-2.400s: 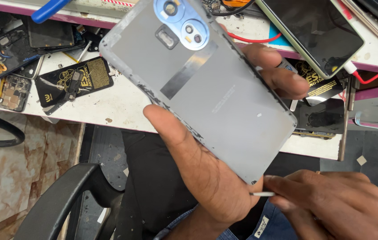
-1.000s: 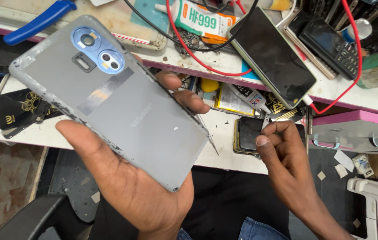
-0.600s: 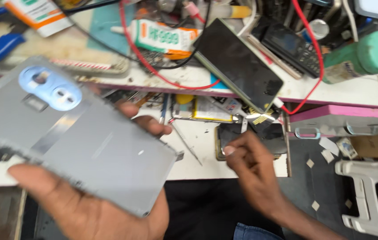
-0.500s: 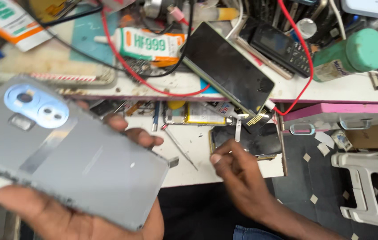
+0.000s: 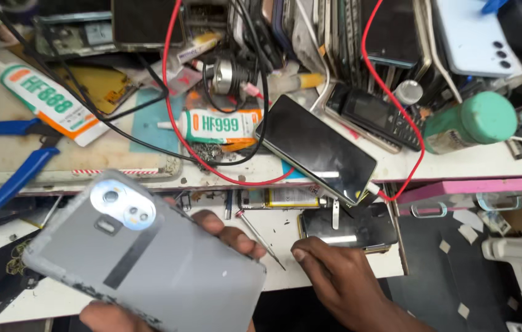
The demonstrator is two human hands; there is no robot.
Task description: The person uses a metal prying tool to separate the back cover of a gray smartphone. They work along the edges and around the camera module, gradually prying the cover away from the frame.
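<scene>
Across left hand, grey phone cover

White workbench (cluttered) above a pink drawer.

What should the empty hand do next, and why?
Probably pick up the thin screwdriver. The right hand is empty, its fingertips resting on the pulled-out tray just beside it, while the left hand holds the grey phone back cover.

A phone repair workshop: stacked handsets, glue tubes, pliers, loose batteries.
</scene>
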